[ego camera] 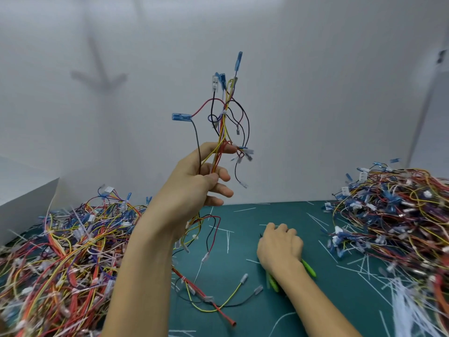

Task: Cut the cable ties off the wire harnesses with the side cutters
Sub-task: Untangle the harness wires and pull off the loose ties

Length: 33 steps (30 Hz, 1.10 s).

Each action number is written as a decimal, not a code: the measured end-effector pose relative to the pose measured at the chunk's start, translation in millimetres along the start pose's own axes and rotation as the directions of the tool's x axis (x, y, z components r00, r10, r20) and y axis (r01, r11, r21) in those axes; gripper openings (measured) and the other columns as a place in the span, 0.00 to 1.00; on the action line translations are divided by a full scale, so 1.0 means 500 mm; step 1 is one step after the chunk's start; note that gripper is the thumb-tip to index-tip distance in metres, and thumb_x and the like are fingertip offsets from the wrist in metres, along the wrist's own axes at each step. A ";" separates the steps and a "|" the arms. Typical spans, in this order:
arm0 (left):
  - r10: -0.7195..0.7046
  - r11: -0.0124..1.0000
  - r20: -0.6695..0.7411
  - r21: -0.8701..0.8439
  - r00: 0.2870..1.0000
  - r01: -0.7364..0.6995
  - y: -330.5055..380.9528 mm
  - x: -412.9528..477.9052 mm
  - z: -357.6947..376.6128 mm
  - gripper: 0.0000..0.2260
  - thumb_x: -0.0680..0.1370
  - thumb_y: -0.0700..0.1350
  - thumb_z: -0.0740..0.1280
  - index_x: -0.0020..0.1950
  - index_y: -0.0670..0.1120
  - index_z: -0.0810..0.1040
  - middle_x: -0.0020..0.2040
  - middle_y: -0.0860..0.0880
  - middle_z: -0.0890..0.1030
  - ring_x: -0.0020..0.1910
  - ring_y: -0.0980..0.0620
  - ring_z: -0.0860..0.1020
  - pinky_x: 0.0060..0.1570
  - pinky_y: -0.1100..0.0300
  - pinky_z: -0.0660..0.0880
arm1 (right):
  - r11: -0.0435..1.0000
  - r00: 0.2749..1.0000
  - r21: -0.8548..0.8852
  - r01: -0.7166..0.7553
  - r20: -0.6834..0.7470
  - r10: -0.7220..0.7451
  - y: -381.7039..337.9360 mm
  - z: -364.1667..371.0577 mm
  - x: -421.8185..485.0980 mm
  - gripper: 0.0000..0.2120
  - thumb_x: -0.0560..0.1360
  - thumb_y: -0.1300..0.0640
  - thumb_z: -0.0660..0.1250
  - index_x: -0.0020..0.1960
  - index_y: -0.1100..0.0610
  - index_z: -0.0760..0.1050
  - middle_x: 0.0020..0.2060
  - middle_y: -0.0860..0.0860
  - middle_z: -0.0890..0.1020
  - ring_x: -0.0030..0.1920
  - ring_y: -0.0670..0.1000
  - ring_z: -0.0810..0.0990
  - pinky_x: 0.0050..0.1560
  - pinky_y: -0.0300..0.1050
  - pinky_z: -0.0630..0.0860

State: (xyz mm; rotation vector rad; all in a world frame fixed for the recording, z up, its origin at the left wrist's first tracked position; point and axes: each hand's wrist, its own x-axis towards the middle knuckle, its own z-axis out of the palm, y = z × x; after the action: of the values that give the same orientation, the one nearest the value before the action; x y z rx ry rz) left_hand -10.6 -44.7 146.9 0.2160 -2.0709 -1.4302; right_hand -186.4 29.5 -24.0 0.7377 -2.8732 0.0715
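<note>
left hand (194, 181) pinches one wire harness (220, 132) held high, mid-scene; right hand (279, 246) grips the side cutters (309, 268) low on the counter (267, 215). i'd bring the tips to the white cable tie (224, 113) — nip tie only, sparing wires.

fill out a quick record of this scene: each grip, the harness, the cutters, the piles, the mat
left grip: raised, holds wire harness upright
cable tie: white, uncut, on the harness above the hand
right grip: low, curled over side cutters on the mat
mat: green, strewn with cut tie tails
left pile: tangled harnesses
right pile: tangled harnesses
</note>
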 end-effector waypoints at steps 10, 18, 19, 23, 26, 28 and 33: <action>0.001 1.000 0.103 0.020 0.995 -0.003 0.005 -0.008 -0.002 0.26 0.80 0.28 0.53 0.56 0.56 0.80 0.42 0.47 0.77 0.41 0.52 0.84 0.45 0.58 0.81 | 0.954 0.986 0.255 0.157 -0.094 -0.138 -0.022 -0.097 -0.014 0.19 0.82 0.43 0.54 0.59 0.56 0.73 0.55 0.54 0.80 0.56 0.59 0.80 0.49 0.50 0.72; -0.036 0.999 0.056 -0.023 0.998 0.037 0.002 -0.008 0.001 0.19 0.81 0.29 0.55 0.52 0.51 0.78 0.40 0.47 0.78 0.47 0.50 0.85 0.51 0.48 0.82 | 0.549 0.819 0.731 0.404 -0.557 0.139 0.014 -0.288 -0.049 0.10 0.80 0.60 0.59 0.55 0.54 0.78 0.44 0.48 0.83 0.44 0.51 0.79 0.45 0.46 0.72; -0.041 0.999 0.035 -0.026 0.999 0.042 0.002 -0.008 0.000 0.19 0.81 0.29 0.55 0.52 0.51 0.78 0.40 0.47 0.78 0.47 0.50 0.85 0.51 0.47 0.82 | 0.491 0.827 0.775 0.398 -0.535 0.174 0.020 -0.302 -0.054 0.11 0.79 0.62 0.60 0.57 0.54 0.77 0.47 0.48 0.83 0.46 0.50 0.80 0.49 0.46 0.74; -0.053 0.999 -0.032 0.005 0.998 0.053 -0.001 -0.005 0.003 0.20 0.80 0.28 0.55 0.52 0.51 0.78 0.40 0.47 0.78 0.46 0.51 0.85 0.52 0.46 0.81 | 0.330 0.825 0.835 0.440 -0.521 0.219 0.033 -0.344 -0.077 0.19 0.76 0.63 0.62 0.67 0.54 0.70 0.58 0.48 0.79 0.52 0.45 0.78 0.54 0.40 0.75; -0.062 0.997 -0.027 0.036 0.998 0.063 -0.001 -0.004 0.012 0.20 0.80 0.28 0.55 0.52 0.51 0.78 0.41 0.46 0.78 0.45 0.52 0.85 0.54 0.45 0.81 | 0.296 0.782 0.793 0.533 -0.595 0.186 0.029 -0.363 -0.098 0.21 0.74 0.54 0.64 0.67 0.52 0.71 0.60 0.45 0.78 0.58 0.43 0.77 0.61 0.46 0.75; -0.056 0.996 -0.021 0.072 0.998 0.058 -0.001 -0.004 0.020 0.20 0.80 0.28 0.55 0.52 0.51 0.78 0.41 0.46 0.78 0.45 0.53 0.85 0.54 0.46 0.81 | 0.248 0.803 0.796 0.553 -0.588 0.095 0.025 -0.371 -0.110 0.19 0.73 0.46 0.63 0.62 0.51 0.77 0.55 0.44 0.82 0.55 0.42 0.79 0.58 0.44 0.76; 0.014 0.975 -0.046 0.224 0.999 -0.004 -0.004 0.001 0.042 0.20 0.78 0.28 0.57 0.52 0.53 0.76 0.42 0.46 0.78 0.44 0.54 0.84 0.54 0.47 0.80 | 0.079 0.859 0.867 0.492 -0.469 -0.204 0.018 -0.379 -0.123 0.34 0.71 0.30 0.59 0.49 0.62 0.79 0.43 0.63 0.82 0.49 0.65 0.79 0.54 0.67 0.74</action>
State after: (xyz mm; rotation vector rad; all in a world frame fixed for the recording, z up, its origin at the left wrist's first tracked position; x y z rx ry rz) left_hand -22.9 -28.8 140.5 0.3283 -2.1894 -1.1728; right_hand -108.3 83.5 151.2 1.4367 -1.9076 1.9749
